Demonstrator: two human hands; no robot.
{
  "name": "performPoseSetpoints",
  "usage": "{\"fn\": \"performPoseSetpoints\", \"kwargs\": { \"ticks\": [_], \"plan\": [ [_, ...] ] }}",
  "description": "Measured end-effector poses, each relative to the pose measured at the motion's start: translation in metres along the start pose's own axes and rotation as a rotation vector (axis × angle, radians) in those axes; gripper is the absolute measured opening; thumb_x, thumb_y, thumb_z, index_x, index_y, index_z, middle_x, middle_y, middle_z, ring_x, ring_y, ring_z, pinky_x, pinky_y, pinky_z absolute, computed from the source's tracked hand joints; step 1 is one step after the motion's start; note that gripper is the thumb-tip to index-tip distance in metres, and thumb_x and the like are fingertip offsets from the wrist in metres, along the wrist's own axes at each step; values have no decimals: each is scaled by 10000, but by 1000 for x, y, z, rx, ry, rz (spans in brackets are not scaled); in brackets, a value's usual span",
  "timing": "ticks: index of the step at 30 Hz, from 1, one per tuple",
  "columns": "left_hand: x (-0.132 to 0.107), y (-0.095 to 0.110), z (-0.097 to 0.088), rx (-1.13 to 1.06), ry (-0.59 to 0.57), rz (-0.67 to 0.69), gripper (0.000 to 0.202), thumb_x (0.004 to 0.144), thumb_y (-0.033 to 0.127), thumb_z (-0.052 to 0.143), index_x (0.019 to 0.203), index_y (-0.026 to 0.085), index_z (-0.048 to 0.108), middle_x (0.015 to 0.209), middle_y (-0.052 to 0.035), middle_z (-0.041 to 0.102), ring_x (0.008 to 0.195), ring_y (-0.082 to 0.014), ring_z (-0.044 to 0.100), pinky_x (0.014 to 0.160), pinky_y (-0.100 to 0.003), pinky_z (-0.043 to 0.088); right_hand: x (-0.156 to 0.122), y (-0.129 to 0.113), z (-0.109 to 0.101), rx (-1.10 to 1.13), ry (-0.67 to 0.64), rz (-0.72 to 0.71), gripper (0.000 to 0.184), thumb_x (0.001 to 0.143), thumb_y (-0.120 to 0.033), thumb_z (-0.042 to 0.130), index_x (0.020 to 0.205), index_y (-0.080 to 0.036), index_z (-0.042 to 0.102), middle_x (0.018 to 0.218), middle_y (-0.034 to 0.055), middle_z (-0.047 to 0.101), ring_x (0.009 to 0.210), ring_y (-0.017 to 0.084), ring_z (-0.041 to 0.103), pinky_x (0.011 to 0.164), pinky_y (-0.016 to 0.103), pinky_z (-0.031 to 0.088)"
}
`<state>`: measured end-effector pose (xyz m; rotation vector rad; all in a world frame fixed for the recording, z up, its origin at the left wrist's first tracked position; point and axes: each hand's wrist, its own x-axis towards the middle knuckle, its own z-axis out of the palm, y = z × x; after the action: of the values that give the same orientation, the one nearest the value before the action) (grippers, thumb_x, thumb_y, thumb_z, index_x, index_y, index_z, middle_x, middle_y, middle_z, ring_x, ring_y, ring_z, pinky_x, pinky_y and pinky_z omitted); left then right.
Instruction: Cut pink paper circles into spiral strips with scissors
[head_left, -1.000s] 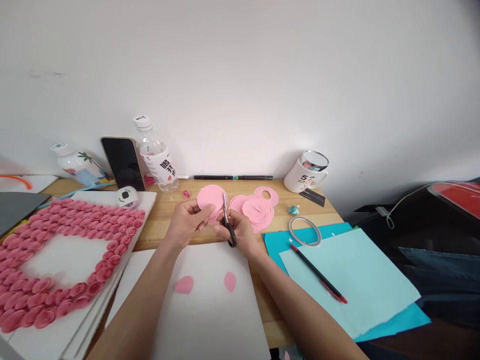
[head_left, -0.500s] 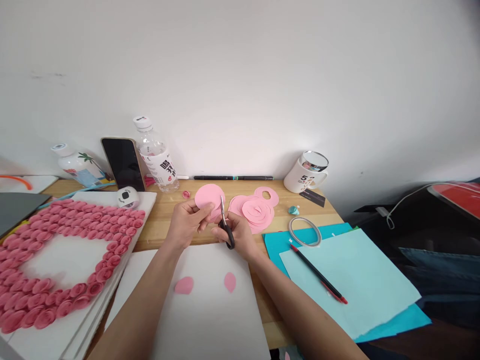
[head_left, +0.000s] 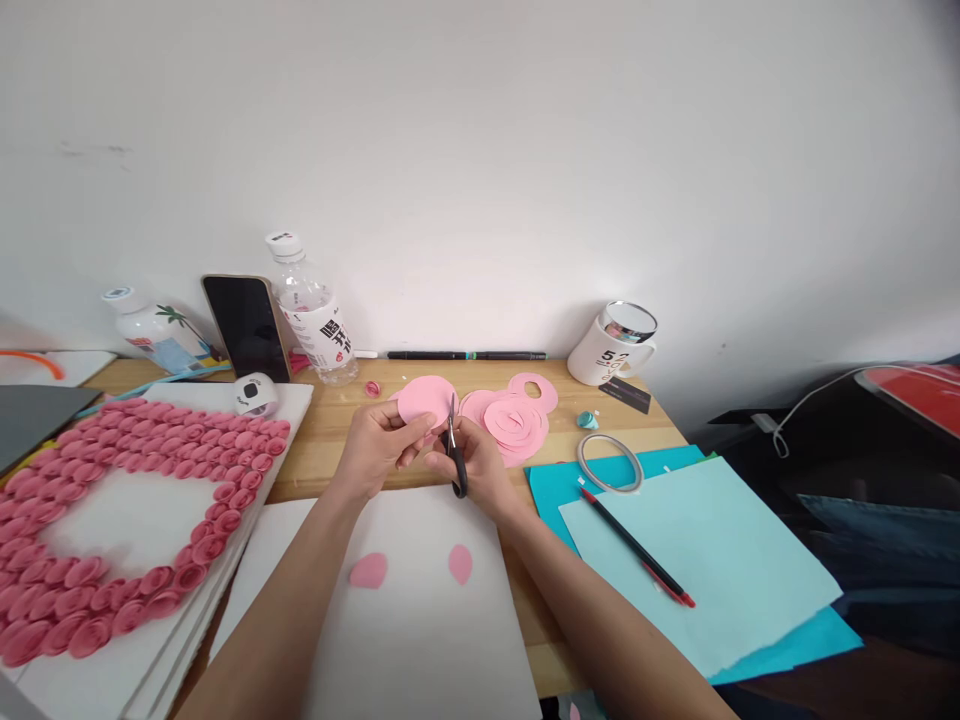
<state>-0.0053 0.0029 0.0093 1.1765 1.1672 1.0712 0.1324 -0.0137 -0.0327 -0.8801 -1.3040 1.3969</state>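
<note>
My left hand [head_left: 381, 447] pinches a round pink paper piece [head_left: 424, 400] between thumb and fingers, above the back edge of a white board [head_left: 420, 650]. In my right hand [head_left: 478, 462] is a pair of scissors [head_left: 459, 462] with black handles, its blades pointing up at the paper's right edge. Just beyond my right hand lie spiral-cut pink paper pieces [head_left: 516, 424], loosely stacked. Two small pink paper scraps [head_left: 460, 565] rest on the white board between my forearms.
On the left, a white panel carries rows of pink paper roses [head_left: 157, 580]. Behind stand a phone [head_left: 247, 328], a water bottle [head_left: 319, 320] and a white mug [head_left: 611, 345]. Blue paper sheets [head_left: 712, 570] with a pen [head_left: 637, 545] and a tape roll [head_left: 610, 463] lie at right.
The pink paper circle has shifted slightly right and down in my left hand. The scissors have turned to point more upright at its right edge.
</note>
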Motion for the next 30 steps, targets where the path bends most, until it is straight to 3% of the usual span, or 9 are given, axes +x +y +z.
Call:
{"fn": "performPoseSetpoints", "kwargs": {
  "ticks": [7, 22, 30],
  "plan": [
    [0, -1, -1, 4, 10, 18, 253, 664, 273, 658, 514, 140, 504, 434, 47, 466, 338, -25, 356, 332, -174, 238, -1, -2, 0, -6, -12, 12, 385, 610, -425, 727, 807, -175, 511, 565, -72, 350, 494, 65, 305, 459, 201, 257],
    [1, 1, -3, 2, 20, 26, 270, 641, 299, 682, 517, 147, 496, 420, 48, 466, 336, -30, 355, 350, -185, 247, -1, 0, -1, 21, 18, 54, 331, 612, -340, 738, 800, -164, 530, 566, -73, 373, 487, 55, 300, 443, 189, 241],
    [1, 2, -4, -21, 16, 39, 285, 618, 258, 703, 502, 150, 466, 396, 65, 433, 334, -30, 350, 353, -188, 237, -1, 4, -1, 3, 45, 99, 364, 594, -389, 744, 783, -174, 518, 533, -70, 417, 454, 64, 356, 426, 199, 262]
  ]
}}
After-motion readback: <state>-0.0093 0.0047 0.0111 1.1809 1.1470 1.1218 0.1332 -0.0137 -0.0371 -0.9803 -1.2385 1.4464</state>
